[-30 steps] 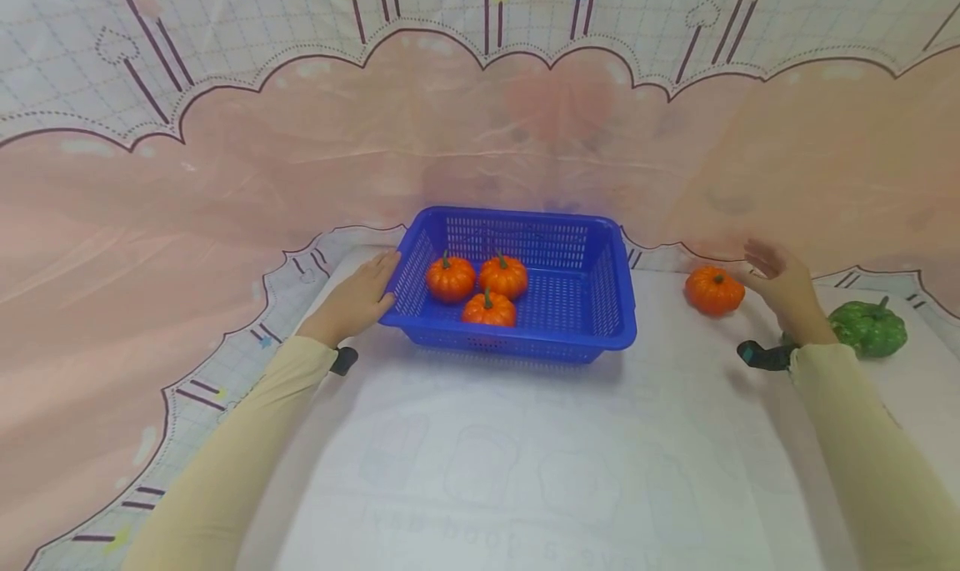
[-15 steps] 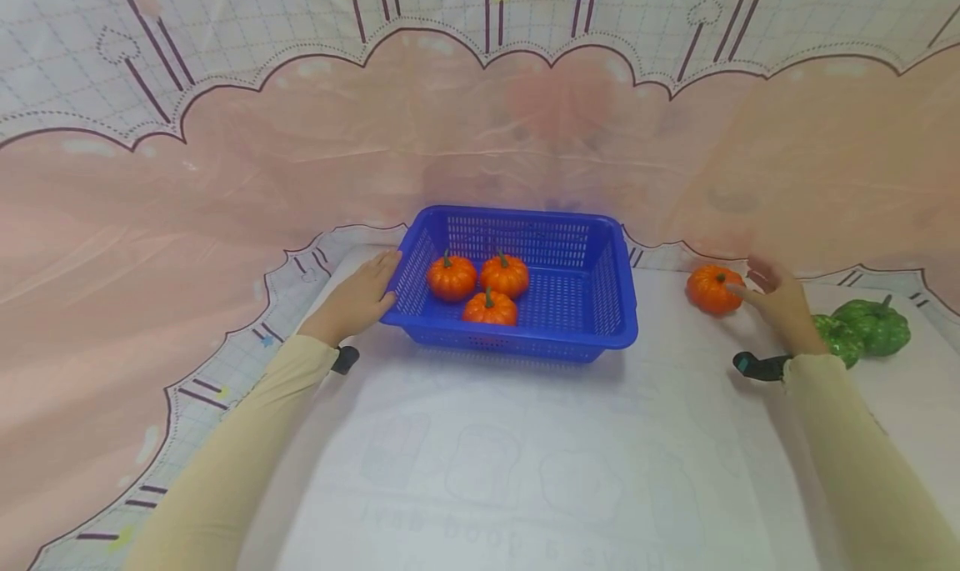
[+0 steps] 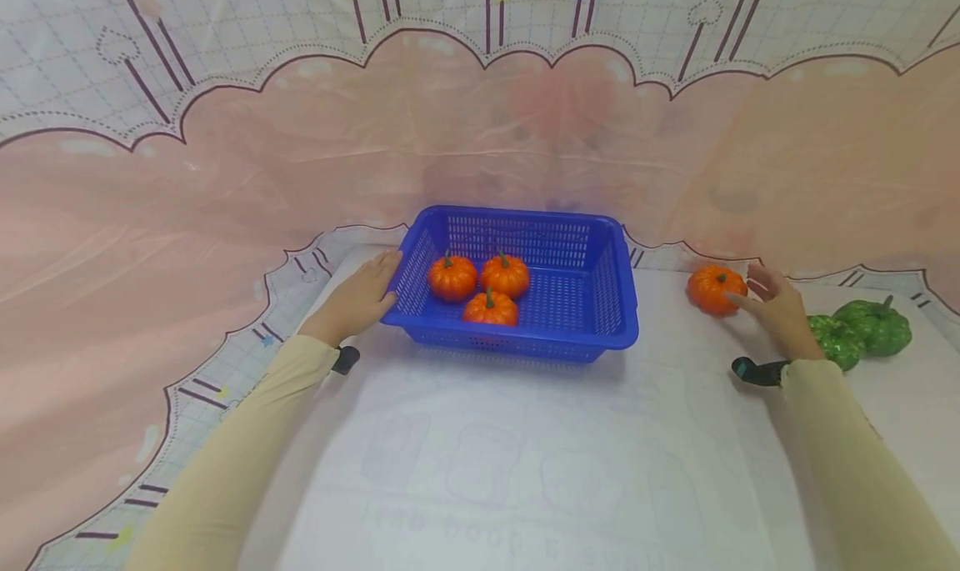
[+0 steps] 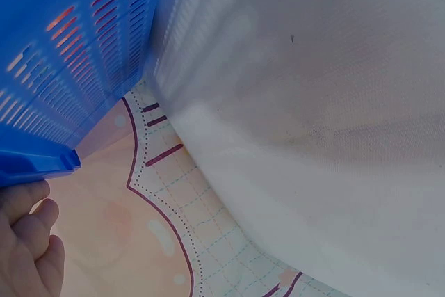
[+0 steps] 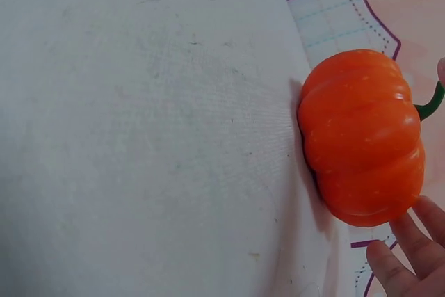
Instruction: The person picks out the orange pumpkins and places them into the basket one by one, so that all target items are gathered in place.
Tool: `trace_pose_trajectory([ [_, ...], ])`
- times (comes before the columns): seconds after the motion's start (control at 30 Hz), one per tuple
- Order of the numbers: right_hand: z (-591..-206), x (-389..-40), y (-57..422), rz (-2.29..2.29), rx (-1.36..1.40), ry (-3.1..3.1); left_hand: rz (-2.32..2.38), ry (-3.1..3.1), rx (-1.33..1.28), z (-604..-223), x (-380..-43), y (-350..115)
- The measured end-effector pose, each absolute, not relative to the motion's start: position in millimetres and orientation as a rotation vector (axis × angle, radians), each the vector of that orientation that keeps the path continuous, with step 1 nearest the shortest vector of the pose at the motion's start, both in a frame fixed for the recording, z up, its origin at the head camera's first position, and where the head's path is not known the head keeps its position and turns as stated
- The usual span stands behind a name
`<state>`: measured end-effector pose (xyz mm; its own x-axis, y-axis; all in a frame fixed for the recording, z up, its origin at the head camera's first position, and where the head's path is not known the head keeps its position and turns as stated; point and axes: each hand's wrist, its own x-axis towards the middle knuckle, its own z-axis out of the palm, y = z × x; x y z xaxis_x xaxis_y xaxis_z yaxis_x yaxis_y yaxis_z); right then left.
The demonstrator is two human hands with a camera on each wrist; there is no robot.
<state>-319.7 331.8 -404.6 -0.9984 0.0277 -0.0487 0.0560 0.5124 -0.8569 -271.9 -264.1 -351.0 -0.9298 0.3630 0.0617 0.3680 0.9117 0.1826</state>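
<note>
A blue plastic basket (image 3: pixel 510 334) stands mid-table with three small orange pumpkins inside, one pumpkin (image 3: pixel 452 279) at its left. My left hand (image 3: pixel 358 300) rests against the basket's left rim, fingers extended; in the left wrist view its fingers (image 4: pixel 31 231) lie by the rim's edge. Off to the right, another orange pumpkin (image 3: pixel 711 289) with a green stem sits on the table. Beside it is my right hand (image 3: pixel 782 313), thumb and fingers spread. In the right wrist view the fingertips (image 5: pixel 400 231) are at the pumpkin's side, apparently touching it without closing round it.
Two green speckled gourds, a nearer gourd (image 3: pixel 838 343) and a farther gourd (image 3: pixel 879 328), lie right of my right wrist. A white cloth (image 3: pixel 540 446) covers the table. Behind rises a pink patterned curtain (image 3: pixel 360 154). Dark straps with small cameras sit at both wrists.
My right hand has come down and slightly towards me, its thumb now in front of the lone pumpkin's right side. More of the green gourds shows. The left hand and basket stay put.
</note>
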Motion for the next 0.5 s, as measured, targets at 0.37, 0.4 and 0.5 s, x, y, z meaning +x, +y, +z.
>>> trace_pose_trajectory([
  [0.37, -406.9, -319.2, 329.3, -1.563, 0.108, 2.623, -0.323, -3.047, -0.571, -349.9, -270.1, -263.4],
  [0.4, -406.9, -319.1, 329.2, -1.557, 0.103, 2.619, -0.323, -3.046, -0.571, -350.0, -270.0, -263.3],
  [0.5, -407.0, -318.8, 329.0, -1.548, 0.107, 2.599, -0.322, -3.046, -0.568, -350.3, -269.7, -263.4],
])
